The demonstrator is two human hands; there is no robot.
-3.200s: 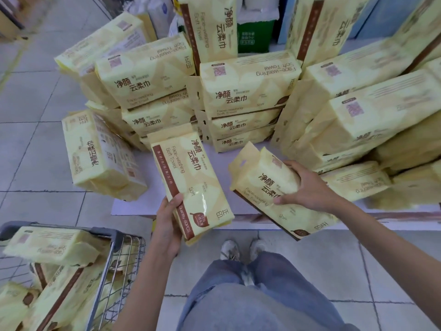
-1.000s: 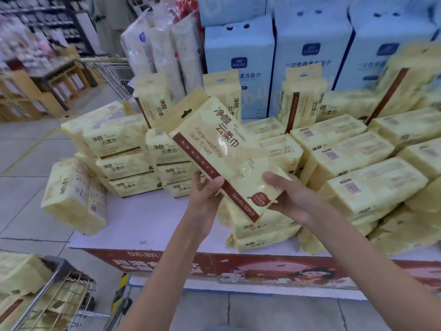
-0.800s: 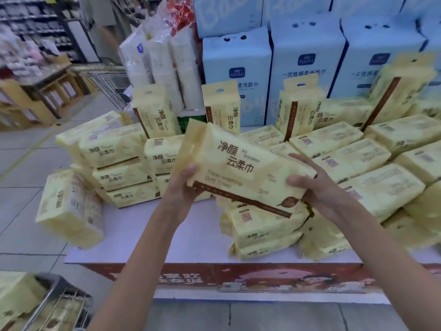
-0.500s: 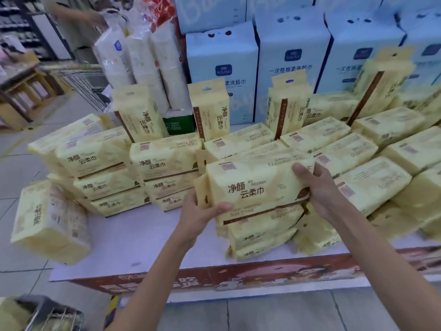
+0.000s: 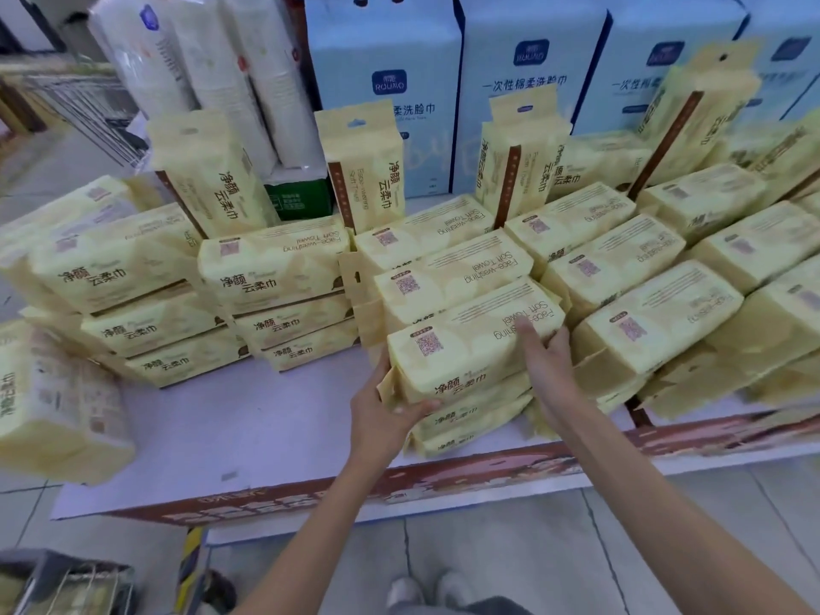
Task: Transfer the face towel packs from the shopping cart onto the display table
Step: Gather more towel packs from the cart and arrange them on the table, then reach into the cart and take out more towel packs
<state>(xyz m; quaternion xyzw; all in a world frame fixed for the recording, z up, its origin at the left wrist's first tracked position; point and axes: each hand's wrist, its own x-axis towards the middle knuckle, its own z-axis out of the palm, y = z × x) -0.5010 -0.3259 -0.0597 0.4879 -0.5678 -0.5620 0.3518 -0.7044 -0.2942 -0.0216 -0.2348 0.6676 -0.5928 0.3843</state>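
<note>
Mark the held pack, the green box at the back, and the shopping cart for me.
held pack (image 5: pixel 470 344): head view, middle of its top face.
green box (image 5: pixel 298 199): head view, centre of its front face.
shopping cart (image 5: pixel 66 563): head view, grey rim at its corner.

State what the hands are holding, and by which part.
One face towel pack, atop the front stack: left hand grips its left end, right hand its right end.
</note>
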